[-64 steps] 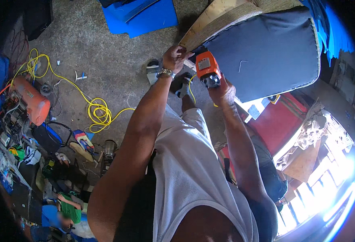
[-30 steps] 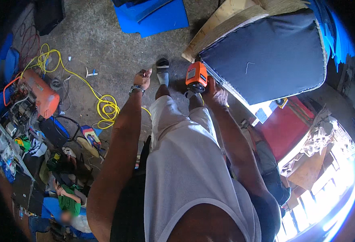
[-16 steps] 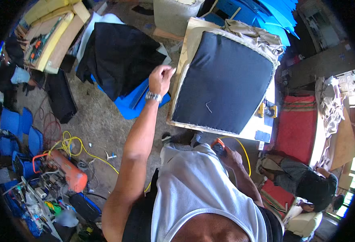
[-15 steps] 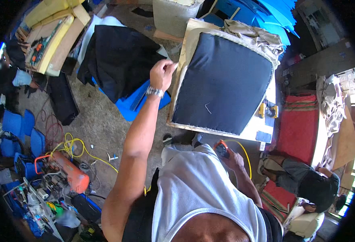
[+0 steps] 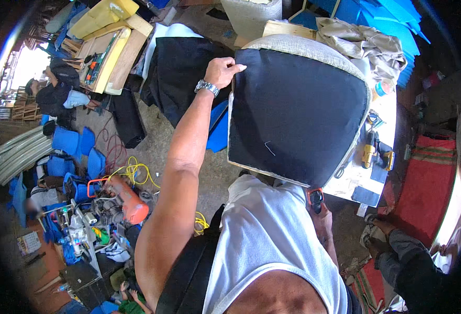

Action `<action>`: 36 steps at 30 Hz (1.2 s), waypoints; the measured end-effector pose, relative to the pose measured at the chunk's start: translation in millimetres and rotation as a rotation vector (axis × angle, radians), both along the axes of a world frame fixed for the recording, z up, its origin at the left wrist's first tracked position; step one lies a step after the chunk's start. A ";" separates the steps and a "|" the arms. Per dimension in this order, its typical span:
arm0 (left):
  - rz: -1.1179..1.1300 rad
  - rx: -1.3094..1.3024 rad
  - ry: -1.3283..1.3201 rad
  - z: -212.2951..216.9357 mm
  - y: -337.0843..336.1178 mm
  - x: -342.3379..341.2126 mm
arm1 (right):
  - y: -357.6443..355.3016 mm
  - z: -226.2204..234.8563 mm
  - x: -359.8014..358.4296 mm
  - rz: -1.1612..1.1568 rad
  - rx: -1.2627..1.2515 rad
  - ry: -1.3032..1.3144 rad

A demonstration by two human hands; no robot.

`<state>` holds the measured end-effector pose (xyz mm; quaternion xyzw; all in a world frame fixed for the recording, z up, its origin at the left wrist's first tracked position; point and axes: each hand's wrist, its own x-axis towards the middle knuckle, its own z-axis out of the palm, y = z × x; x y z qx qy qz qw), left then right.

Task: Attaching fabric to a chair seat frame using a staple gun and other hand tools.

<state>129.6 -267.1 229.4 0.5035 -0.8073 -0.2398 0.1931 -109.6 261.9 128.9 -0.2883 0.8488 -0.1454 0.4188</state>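
Observation:
In front of me is a padded seat panel, its black cloth underside facing up and woven grey fabric wrapping its far edge. My left hand pinches the panel's far left corner, thumb and fingers closed on its edge. A white thread lies on the black cloth. Low by the panel's near edge, my right hand grips an orange and black staple gun. Its nose is close to that edge; whether it touches cannot be told.
The panel rests on a white-topped table with yellow and black drills on its right. Black cloth lies beyond my left arm. An orange compressor and yellow hose are at left. Other people are on both sides.
My left hand has moved from beside the panel onto its corner. The panel's far side now shows more grey fabric. My right hand has brought the staple gun up to the near edge.

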 end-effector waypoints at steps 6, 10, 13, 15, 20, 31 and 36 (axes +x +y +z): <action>-0.140 -0.344 -0.040 3.4 3.5 13.9 | -19.0 -0.3 -36.2 0.066 -0.100 -0.068; -0.271 -0.448 -0.205 7.8 -5.7 10.7 | -40.7 25.6 -43.3 0.085 -0.178 -0.098; -0.361 -0.533 -0.187 6.0 -14.9 12.5 | -64.6 45.3 -40.9 0.192 -0.141 -0.034; -0.369 -0.260 -0.072 6.5 -18.5 10.0 | -83.7 60.6 -31.7 0.276 -0.118 0.020; -0.468 -0.217 0.013 -0.3 -36.8 16.3 | -156.8 105.1 16.9 0.144 -0.190 -0.192; -0.675 -0.350 0.147 -23.6 -61.5 20.6 | -313.1 105.0 102.6 0.370 -0.611 0.101; -0.685 -0.317 0.203 -25.5 -62.0 19.8 | -333.1 115.6 121.9 0.342 -0.607 0.151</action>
